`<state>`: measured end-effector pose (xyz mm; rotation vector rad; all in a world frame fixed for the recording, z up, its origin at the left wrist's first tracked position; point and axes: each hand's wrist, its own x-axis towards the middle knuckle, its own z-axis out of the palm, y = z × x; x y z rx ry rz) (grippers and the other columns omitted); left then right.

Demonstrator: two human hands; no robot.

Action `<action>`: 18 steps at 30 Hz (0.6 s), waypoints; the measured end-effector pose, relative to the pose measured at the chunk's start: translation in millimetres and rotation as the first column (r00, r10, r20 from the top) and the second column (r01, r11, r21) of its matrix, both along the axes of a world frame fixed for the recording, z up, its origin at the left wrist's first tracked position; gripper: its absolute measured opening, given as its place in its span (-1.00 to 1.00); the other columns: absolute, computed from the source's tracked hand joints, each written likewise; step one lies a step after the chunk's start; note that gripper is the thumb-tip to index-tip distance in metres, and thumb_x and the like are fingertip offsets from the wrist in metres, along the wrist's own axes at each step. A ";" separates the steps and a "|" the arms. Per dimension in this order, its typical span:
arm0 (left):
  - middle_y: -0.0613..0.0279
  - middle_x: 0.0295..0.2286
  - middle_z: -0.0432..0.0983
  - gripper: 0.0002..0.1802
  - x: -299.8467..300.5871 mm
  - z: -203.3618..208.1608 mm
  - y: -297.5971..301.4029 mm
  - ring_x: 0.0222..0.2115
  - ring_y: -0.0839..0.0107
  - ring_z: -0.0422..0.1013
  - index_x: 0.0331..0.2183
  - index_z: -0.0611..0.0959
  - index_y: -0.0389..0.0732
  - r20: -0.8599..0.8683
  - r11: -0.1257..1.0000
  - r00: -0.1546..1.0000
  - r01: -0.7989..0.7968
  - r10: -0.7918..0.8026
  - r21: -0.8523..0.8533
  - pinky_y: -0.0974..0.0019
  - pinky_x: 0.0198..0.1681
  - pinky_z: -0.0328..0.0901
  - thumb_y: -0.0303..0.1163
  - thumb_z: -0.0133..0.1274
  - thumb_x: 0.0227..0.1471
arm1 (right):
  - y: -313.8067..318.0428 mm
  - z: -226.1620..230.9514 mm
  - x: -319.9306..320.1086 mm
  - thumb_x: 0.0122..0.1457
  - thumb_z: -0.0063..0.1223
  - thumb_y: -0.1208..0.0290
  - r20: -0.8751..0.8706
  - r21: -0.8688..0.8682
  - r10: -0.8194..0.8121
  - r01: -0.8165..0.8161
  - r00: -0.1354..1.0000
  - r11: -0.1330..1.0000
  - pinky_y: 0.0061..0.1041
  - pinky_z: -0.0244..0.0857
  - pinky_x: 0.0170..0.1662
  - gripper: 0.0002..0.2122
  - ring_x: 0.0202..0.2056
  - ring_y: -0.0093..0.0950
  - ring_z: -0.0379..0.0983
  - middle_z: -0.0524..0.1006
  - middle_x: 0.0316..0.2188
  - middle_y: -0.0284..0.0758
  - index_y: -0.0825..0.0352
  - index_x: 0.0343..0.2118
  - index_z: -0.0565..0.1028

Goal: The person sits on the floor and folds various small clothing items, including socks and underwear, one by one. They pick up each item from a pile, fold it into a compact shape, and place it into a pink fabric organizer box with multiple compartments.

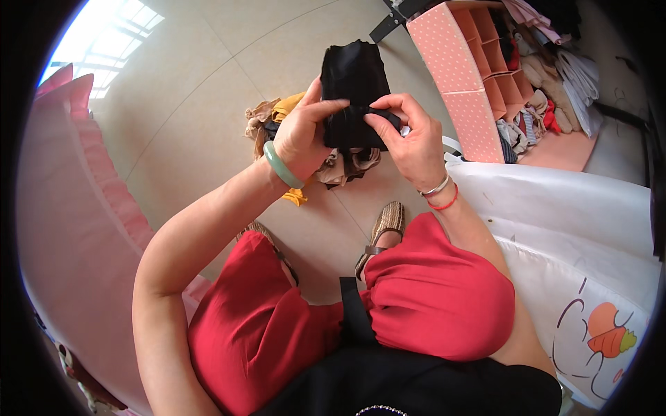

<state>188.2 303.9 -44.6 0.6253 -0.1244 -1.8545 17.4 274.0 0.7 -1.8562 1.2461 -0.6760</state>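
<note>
A black piece of cloth (356, 73), folded into a narrow strip, is held up in front of me above the floor. My left hand (305, 132) grips its left side, thumb across the front and the other fingers behind it. On the right, my right hand (413, 139) pinches a fold at the cloth's middle between thumb and forefinger. What kind of garment it is, I cannot tell. Below and behind the hands lies a heap of crumpled clothes (347, 168) in beige, brown, dark and mustard yellow, partly hidden by the cloth and my left hand.
A pink dotted organizer (454, 62) with compartments stands at the far right, clothes (555, 90) heaped beside and in it. To my right is a white fabric cover (555, 201) with a carrot print. Pink ruffled bedding (83, 208) lies left. My sandals (388, 222) rest on the tiled floor (187, 90).
</note>
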 end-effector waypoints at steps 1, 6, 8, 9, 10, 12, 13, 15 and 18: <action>0.21 -0.12 0.43 -0.37 0.0 3.0 -1.5 -0.12 0.40 0.41 0.12 0.25 -0.10 -0.014 1.000 1.000 0.012 -0.012 -0.003 0.30 -0.10 0.38 -0.67 -0.02 0.02 | -0.5 -0.5 -0.1 0.01 0.21 0.51 -0.013 0.010 -0.018 0.018 1.000 1.000 -0.63 0.23 -0.53 -0.83 -0.56 -0.61 0.42 0.53 -0.50 -0.33 0.35 -0.34 0.46; 0.23 -0.12 0.43 -0.22 -6.6 0.3 -0.6 -0.13 0.41 0.41 0.20 0.13 -0.01 0.142 0.999 0.990 0.018 -0.013 -0.031 0.30 -0.10 0.38 -0.59 0.06 0.00 | -6.2 1.8 -4.6 -0.05 0.25 0.43 -0.177 -0.225 0.006 -0.047 0.984 0.973 -0.53 0.23 -0.39 -0.78 -0.43 -0.53 0.41 0.50 -0.32 -0.38 0.28 -0.33 0.48; 0.24 -0.14 0.44 -0.35 -5.1 1.3 -2.0 -0.17 0.40 0.44 0.11 0.25 -0.06 0.096 0.999 0.995 0.014 -0.018 0.046 0.28 -0.12 0.40 -0.60 0.05 0.00 | -13.8 0.3 -13.1 -0.08 0.27 0.37 -0.282 -0.546 0.082 -0.231 0.956 0.805 -0.46 0.23 -0.26 -0.75 -0.32 -0.48 0.39 0.46 -0.21 -0.41 0.22 -0.32 0.49; 0.25 -0.15 0.45 -0.40 -3.3 1.6 -3.3 -0.17 0.39 0.44 0.08 0.28 -0.07 0.079 0.998 0.997 0.008 -0.013 0.070 0.28 -0.13 0.40 -0.61 0.05 0.00 | -13.5 5.5 -16.8 -0.11 0.27 0.28 -0.362 -0.512 0.177 -0.353 0.915 0.783 -0.39 0.14 -0.08 -0.68 -0.17 -0.44 0.35 0.41 -0.10 -0.44 0.16 -0.24 0.49; 0.25 -0.15 0.45 -0.44 -1.1 1.7 -4.8 -0.18 0.39 0.45 0.05 0.31 -0.09 0.062 0.996 0.998 0.002 -0.008 0.094 0.27 -0.13 0.41 -0.61 0.04 0.00 | -12.0 13.7 -14.2 -0.12 0.26 0.27 -0.401 -0.530 0.234 -0.432 0.886 0.730 -0.39 0.11 -0.03 -0.62 -0.14 -0.45 0.36 0.42 -0.10 -0.42 0.16 -0.18 0.48; 0.27 -0.20 0.46 -0.56 1.5 4.1 -9.7 -0.20 0.40 0.44 -0.04 0.37 -0.11 0.060 0.995 0.998 0.014 -0.020 0.098 0.28 -0.13 0.39 -0.59 0.02 0.02 | -5.1 14.1 -8.5 -0.11 0.25 0.30 -0.478 -0.499 0.240 -0.487 0.845 0.717 -0.39 0.10 0.01 -0.60 -0.09 -0.46 0.34 0.43 -0.09 -0.43 0.16 -0.13 0.47; 0.27 -0.20 0.46 -0.57 0.9 7.8 -12.2 -0.19 0.40 0.43 -0.03 0.37 -0.11 0.047 0.996 0.999 0.014 -0.018 0.093 0.28 -0.12 0.38 -0.56 0.02 0.03 | -6.5 10.5 -10.6 -0.09 0.23 0.33 -0.462 -0.503 0.230 -0.467 0.856 0.728 -0.40 0.12 0.00 -0.61 -0.11 -0.43 0.36 0.44 -0.12 -0.41 0.18 -0.13 0.47; 0.25 -0.19 0.43 -0.52 -1.1 8.5 -13.7 -0.17 0.40 0.40 0.05 0.29 -0.10 -0.027 0.999 1.000 0.003 -0.002 0.048 0.24 -0.07 0.34 -0.45 0.00 0.09 | -11.1 -3.6 -14.5 -0.04 0.21 0.37 -0.426 -0.508 0.212 -0.427 0.879 0.748 -0.41 0.17 -0.02 -0.64 -0.15 -0.38 0.39 0.48 -0.17 -0.37 0.23 -0.12 0.47; 0.23 -0.16 0.41 -0.43 -0.6 4.3 -13.2 -0.12 0.34 0.37 0.13 0.16 -0.08 -0.173 0.992 0.983 -0.033 0.054 0.122 0.22 -0.01 0.30 -0.38 -0.02 0.12 | -12.6 -10.5 -14.2 0.07 0.13 0.46 0.026 -0.109 0.038 -0.035 0.999 0.993 -0.48 0.28 -0.11 -0.71 -0.26 -0.40 0.45 0.52 -0.29 -0.33 0.34 -0.12 0.47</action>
